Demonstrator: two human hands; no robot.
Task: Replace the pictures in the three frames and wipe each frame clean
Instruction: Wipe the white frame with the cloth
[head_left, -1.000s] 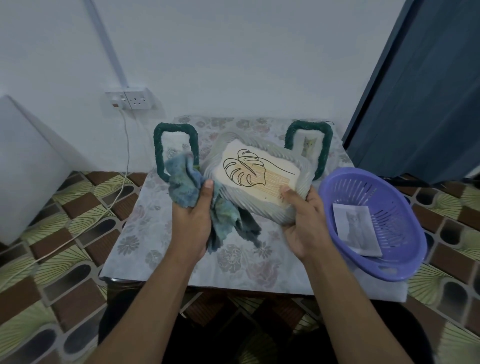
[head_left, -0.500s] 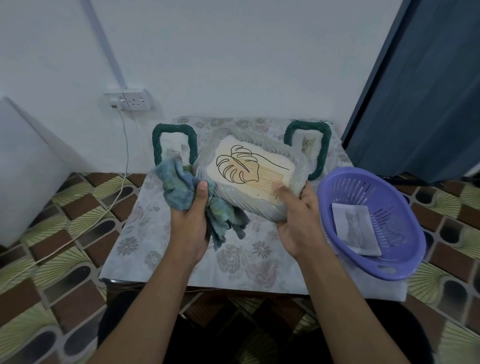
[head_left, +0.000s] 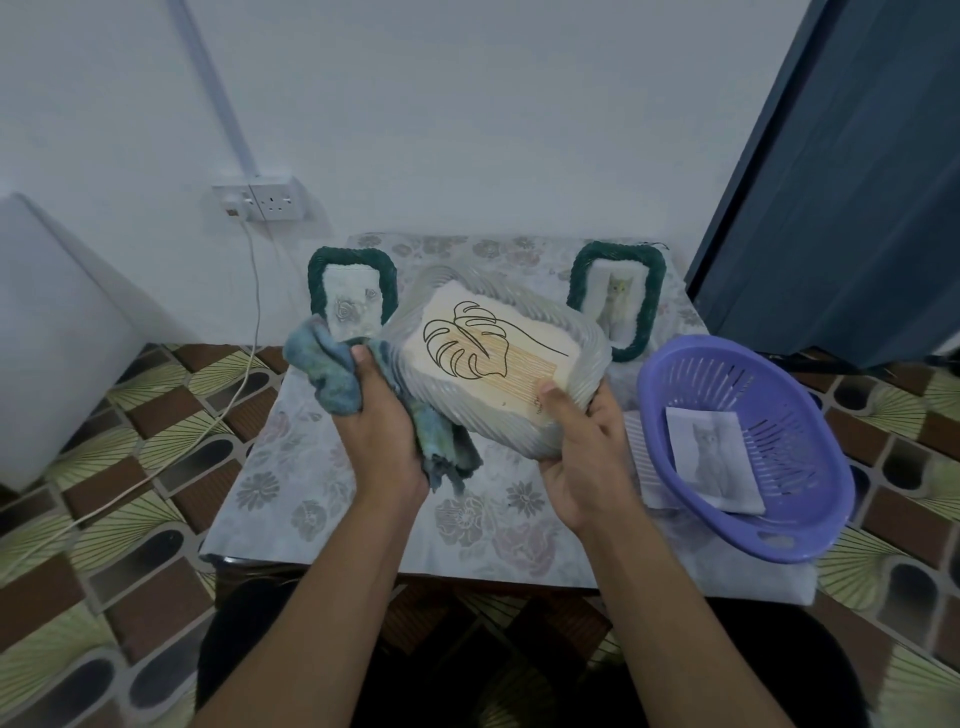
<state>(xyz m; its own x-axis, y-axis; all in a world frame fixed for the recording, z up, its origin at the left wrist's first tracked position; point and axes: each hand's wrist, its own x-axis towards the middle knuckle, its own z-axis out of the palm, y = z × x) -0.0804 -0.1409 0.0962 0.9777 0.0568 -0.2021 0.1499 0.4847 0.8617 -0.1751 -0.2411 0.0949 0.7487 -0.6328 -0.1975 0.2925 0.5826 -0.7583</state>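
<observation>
White ribbed frame (head_left: 498, 441), a rounded rectangle with a leaf line-drawing inside, is up off the floral-cloth table (head_left: 291, 499) and tilted, so I call everything from it. The right hand (head_left: 587, 457) grasps its near right corner, thumb lying on the leaf picture (head_left: 483, 353), fingers curled underneath. The left hand (head_left: 384, 441) is clenched round a crumpled blue-green cloth (head_left: 332, 374) and presses it to the frame's left edge, with a tail of cloth hanging below.

Behind the frame to the left stands a dark green rope-wrapped frame (head_left: 353, 255) with a rose picture. Behind it to the right is a second green rope frame (head_left: 655, 291) showing a cat. Right of the frame, a purple slotted plastic basket (head_left: 810, 499) holds a loose grey cat print (head_left: 711, 457).

The wipe of this frame looks to be under way. The worry is that one corner grip carries the whole frame, so a hard push from the cloth side could twist it loose onto the table. That thumb may smear or crease the leaf picture. A wide swing backward could topple either green frame standing close behind.
</observation>
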